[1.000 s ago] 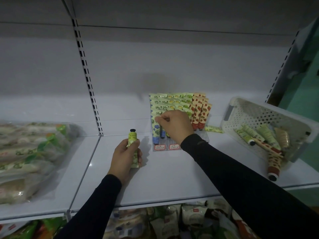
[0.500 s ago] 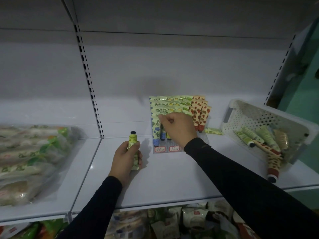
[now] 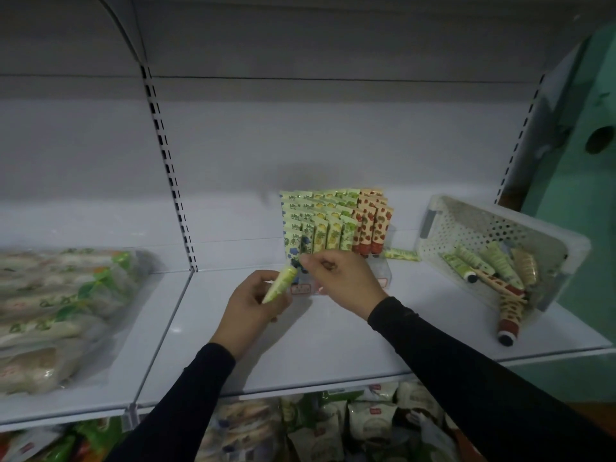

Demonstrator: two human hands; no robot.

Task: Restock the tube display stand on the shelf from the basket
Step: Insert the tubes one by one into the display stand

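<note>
White shelf carries the stand at 12 o'clock and basket at 2, while the left hand grips a light, squashy tube, best held mid-body, and the right hand pinches another at the front row.

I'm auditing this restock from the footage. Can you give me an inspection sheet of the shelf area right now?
Surface: white shelf, bare at front.
Job's things: display stand nearly full of tubes; basket tilted, several tubes inside.
Clutter: loose tube beside stand; red tube by basket.
Grippers: left hand holds green tube; right hand pinches at stand's front row.
Cables: nothing seen.
Surroundings: bagged goods left.
</note>
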